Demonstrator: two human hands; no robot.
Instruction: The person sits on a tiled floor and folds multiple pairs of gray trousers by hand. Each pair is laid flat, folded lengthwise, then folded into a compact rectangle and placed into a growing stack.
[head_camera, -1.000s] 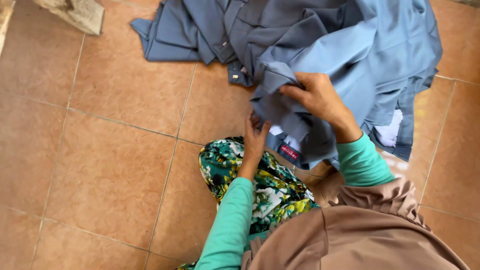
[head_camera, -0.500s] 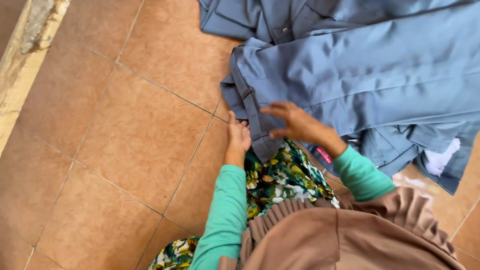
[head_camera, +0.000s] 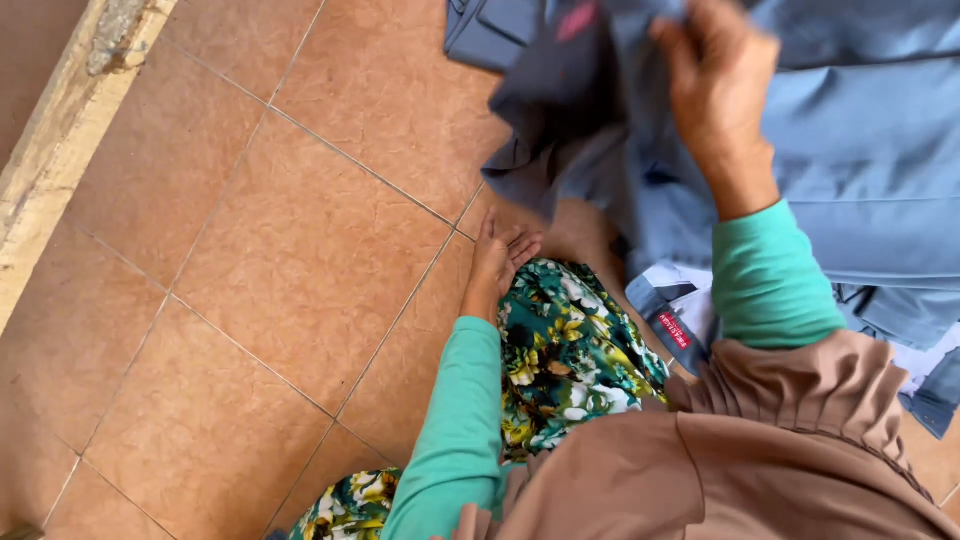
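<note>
Your right hand (head_camera: 715, 95) is raised with its fingers pinched together on a fold of the soft blue-grey cotton garment (head_camera: 860, 150), which hangs from that grip and spreads over the floor beyond and to the right of your fingers. Your left hand (head_camera: 500, 262) rests low on the terracotta tiled floor (head_camera: 280, 250), fingers loosely apart and holding nothing, its tips just short of the garment's drooping dark edge. The cloth looks light and limp, so it will sag and slide wherever it is not held; a seam, collar or hem looks a firmer place to grip than loose fabric. Just behind your left fingers lies your green floral-print skirt (head_camera: 565, 350), and a white-lined piece with a small red label (head_camera: 672, 328) sits beneath your right wrist, partly under the garment. A pale concrete ledge (head_camera: 70, 130) runs well off to the left.
</note>
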